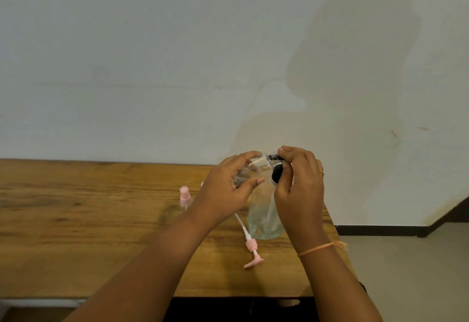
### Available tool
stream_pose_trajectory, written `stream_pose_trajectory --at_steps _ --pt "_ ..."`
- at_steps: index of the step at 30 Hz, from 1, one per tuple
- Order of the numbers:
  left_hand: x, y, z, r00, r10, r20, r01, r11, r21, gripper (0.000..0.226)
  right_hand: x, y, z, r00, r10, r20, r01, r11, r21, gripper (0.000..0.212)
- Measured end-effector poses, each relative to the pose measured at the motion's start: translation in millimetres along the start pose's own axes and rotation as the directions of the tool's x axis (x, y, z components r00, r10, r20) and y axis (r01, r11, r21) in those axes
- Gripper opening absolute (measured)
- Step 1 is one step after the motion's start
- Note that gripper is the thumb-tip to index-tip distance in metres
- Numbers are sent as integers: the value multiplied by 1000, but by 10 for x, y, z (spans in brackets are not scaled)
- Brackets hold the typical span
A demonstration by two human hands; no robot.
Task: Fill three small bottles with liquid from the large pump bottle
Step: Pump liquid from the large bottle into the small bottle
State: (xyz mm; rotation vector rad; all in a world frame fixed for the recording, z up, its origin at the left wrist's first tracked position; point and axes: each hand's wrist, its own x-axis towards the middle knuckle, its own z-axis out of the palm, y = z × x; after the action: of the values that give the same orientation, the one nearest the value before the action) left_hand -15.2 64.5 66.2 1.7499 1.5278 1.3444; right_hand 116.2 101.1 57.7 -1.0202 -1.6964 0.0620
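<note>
My left hand [228, 189] grips a small clear bottle [250, 169], held on its side above the table. My right hand [299, 184] pinches the black cap [275, 159] at that bottle's neck; a second black piece [276, 174] shows under my right fingers. Below my hands stands the large clear bottle [265, 217] with its top off and some liquid at the bottom. Its pink pump head with a white tube [251, 245] lies flat on the wooden table [76, 220]. A small bottle with a pink cap [184, 197] stands to the left, partly hidden by my left wrist.
The table runs along a pale wall [177, 55]. Its right edge [337, 235] is just past the large bottle, with floor and a dark skirting board [380, 230] beyond. The front edge [228, 296] is near my forearms.
</note>
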Motion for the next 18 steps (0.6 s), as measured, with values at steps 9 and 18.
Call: stream_pose_trajectory --at_steps 9,18 --pt "-4 -35 3 999 -37 20 37 999 -16 44 -25 35 14 997 -69 27 71 996 -56 24" --pt "-24 -15 28 1000 -21 4 21 1000 -18 47 -17 -11 -27 999 -43 17 43 999 -9 24"
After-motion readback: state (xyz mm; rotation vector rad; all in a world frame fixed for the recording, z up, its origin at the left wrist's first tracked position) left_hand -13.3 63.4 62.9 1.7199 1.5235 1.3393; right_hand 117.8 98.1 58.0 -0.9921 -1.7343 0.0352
